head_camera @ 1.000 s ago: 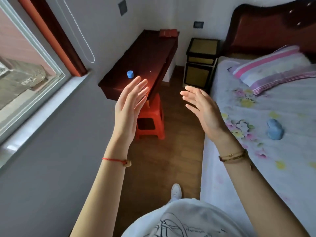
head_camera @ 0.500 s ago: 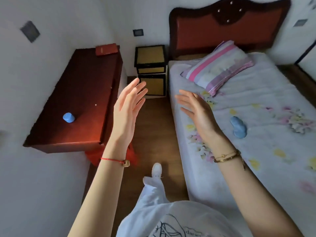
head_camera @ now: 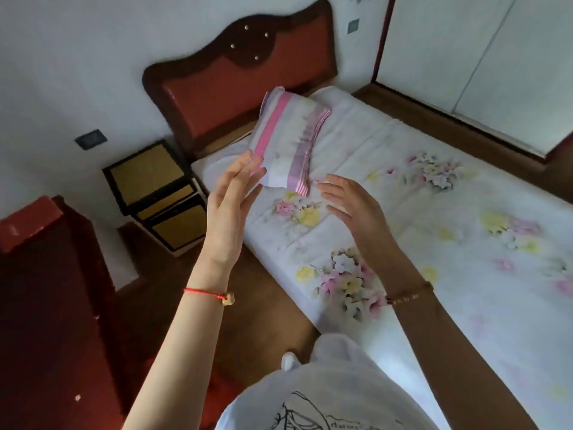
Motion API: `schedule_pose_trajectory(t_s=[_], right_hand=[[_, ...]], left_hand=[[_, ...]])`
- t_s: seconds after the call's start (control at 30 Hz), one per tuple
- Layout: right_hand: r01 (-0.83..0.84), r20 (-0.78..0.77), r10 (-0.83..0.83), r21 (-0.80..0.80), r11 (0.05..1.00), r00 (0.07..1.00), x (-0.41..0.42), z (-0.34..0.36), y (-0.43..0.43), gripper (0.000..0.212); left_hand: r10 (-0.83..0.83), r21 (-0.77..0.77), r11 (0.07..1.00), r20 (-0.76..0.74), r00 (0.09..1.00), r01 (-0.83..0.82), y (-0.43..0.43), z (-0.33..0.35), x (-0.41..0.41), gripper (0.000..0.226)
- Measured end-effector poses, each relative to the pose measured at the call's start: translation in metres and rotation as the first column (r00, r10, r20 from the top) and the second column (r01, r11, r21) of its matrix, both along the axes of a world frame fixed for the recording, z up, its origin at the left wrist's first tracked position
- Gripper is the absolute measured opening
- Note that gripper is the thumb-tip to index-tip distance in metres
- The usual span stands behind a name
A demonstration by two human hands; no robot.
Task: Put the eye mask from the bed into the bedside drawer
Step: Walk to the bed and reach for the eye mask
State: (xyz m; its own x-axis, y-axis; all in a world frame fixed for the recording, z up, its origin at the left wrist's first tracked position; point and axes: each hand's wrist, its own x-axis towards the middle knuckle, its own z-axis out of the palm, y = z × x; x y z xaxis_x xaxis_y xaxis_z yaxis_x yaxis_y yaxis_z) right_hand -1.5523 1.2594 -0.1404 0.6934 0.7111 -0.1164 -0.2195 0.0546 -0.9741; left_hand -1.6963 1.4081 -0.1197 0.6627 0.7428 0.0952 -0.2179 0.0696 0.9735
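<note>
My left hand (head_camera: 228, 209) and my right hand (head_camera: 353, 209) are both raised in front of me, fingers apart and holding nothing. The left is over the floor at the bed's edge; the right is over the floral sheet of the bed (head_camera: 465, 243). The eye mask does not show in this frame; my right hand and forearm cover part of the sheet. The bedside cabinet (head_camera: 158, 193), black-framed with yellow panels, stands left of the bed head, its drawer fronts (head_camera: 167, 202) pushed in.
A pink-striped pillow (head_camera: 288, 141) lies by the red headboard (head_camera: 235, 72). A dark red desk (head_camera: 46, 305) with a red box (head_camera: 28, 221) is on the left. Wood floor (head_camera: 254, 299) runs between desk and bed. White sliding doors (head_camera: 480, 57) stand beyond the bed.
The view has swung right, from window and desk toward the bed. Both hands stay raised and open. The blue eye mask seen earlier on the sheet is no longer visible.
</note>
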Motion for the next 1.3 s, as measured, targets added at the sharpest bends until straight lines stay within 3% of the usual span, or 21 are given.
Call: schedule_pose_trajectory(t_s=[0.3,0.87,1.1,1.3], right_hand=[[0.31,-0.016,-0.31,-0.019,0.951,0.95,0.06,-0.02,0.024,0.037],[0.622,-0.05,-0.63,-0.114,0.774,0.775,0.202,-0.048,0.033,0.033],[0.706,-0.125,-0.738,-0.221,0.673,0.663,0.248,-0.092,0.019,0.036],[0.727,-0.161,-0.817,-0.385,0.568,0.553,0.29,-0.173,0.01,0.035]], left_hand=[[-0.224,-0.125,0.968,-0.036,0.974,0.218,0.069,-0.018,0.106,0.036],[-0.562,-0.2,0.823,-0.156,0.812,0.532,0.1,-0.064,0.316,0.036],[-0.647,-0.25,0.762,-0.263,0.716,0.597,0.092,-0.121,0.387,0.035],[-0.665,-0.257,0.742,-0.396,0.633,0.619,0.08,-0.206,0.445,0.031]])
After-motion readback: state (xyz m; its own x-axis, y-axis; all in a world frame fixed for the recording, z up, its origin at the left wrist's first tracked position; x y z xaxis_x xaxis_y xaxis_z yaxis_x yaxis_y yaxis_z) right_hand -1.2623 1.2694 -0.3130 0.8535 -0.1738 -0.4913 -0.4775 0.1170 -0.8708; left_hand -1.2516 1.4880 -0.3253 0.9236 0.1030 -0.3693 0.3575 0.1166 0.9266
